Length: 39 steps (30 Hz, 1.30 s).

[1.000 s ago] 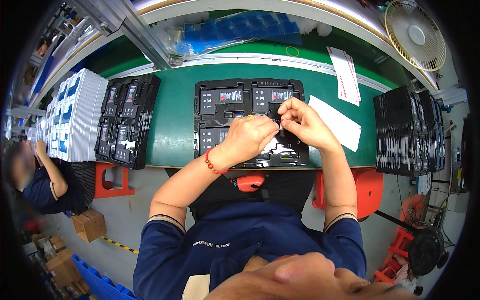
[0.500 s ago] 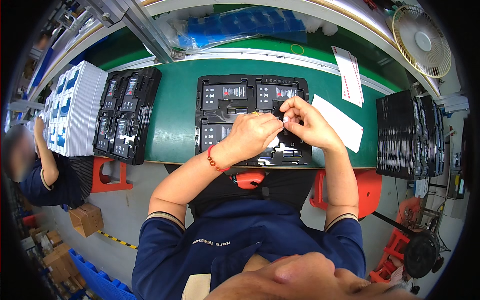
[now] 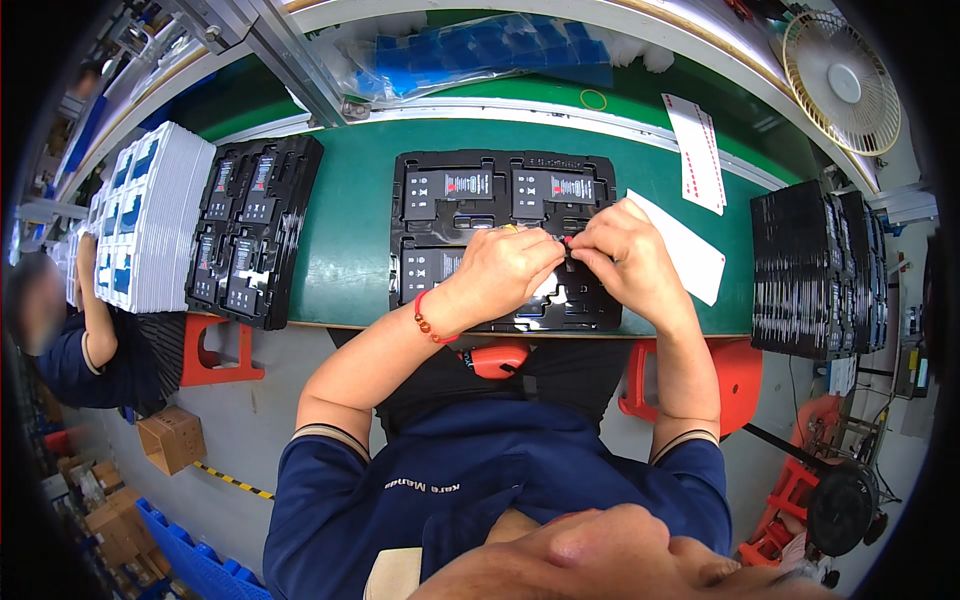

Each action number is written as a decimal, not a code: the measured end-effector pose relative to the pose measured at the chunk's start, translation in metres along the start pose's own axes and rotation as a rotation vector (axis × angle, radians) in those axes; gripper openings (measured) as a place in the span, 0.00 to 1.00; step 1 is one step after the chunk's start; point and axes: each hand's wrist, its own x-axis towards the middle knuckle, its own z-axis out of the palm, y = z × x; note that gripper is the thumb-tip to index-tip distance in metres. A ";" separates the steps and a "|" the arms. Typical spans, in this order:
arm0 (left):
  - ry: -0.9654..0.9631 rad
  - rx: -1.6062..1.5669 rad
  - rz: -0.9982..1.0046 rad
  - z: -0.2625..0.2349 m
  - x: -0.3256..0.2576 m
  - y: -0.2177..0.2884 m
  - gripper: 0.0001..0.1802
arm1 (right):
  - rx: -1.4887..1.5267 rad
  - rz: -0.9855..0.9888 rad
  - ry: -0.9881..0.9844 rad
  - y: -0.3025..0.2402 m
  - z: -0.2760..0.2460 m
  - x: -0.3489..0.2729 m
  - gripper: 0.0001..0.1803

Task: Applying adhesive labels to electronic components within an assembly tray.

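Observation:
A black plastic tray [image 3: 410, 235] lies in front of me with flat black battery packs in its pockets. Two packs, a left one [image 3: 465, 187] and a right one [image 3: 550, 190], fill the far row, and another pack [image 3: 428, 268] lies at the near left. Over the near right part, my left hand [image 3: 508, 265] is closed, its fingertips pinched together; what they grip is hidden. My right hand [image 3: 630, 258] meets it there, thumb and forefinger closed on a small red piece [image 3: 568, 241]. A small white patch shows under my left fingers.
White sheets with red marks, one nearer [image 3: 685, 250] and one farther [image 3: 695, 150], lie to the right. Stacks of black trays stand at the right [image 3: 805, 270] and left [image 3: 255, 230], beside stacked white trays [image 3: 165, 220]. A fan [image 3: 845, 85] is at the far right. Another person sits at left.
My right hand has turned and lowered its fingers toward the left fingertips; a red piece now shows where a whitish one showed before. My left hand has hardly moved.

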 end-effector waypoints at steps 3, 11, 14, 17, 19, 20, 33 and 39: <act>0.003 0.004 0.008 0.000 0.001 0.000 0.04 | -0.119 -0.057 -0.040 -0.004 -0.001 -0.001 0.07; -0.077 0.002 -0.015 -0.007 0.004 0.006 0.06 | -0.337 -0.220 -0.008 -0.010 0.015 0.001 0.03; -0.089 0.018 0.034 -0.011 0.001 0.008 0.07 | -0.464 -0.224 -0.037 -0.004 0.029 -0.006 0.02; -0.123 0.047 0.071 -0.013 -0.008 0.008 0.10 | -0.118 -0.059 -0.022 -0.004 0.011 -0.022 0.18; -0.197 0.071 0.156 -0.019 -0.007 0.014 0.16 | -0.003 0.055 0.049 0.010 -0.016 -0.043 0.26; -0.243 0.077 0.191 -0.018 -0.011 0.011 0.22 | -0.039 0.142 0.115 0.022 -0.032 -0.058 0.22; -0.244 0.090 0.140 -0.013 -0.010 0.014 0.10 | -0.390 0.760 0.298 0.143 -0.077 -0.168 0.13; -0.235 0.084 0.132 -0.012 -0.011 0.014 0.10 | -0.381 0.682 0.356 0.145 -0.077 -0.163 0.09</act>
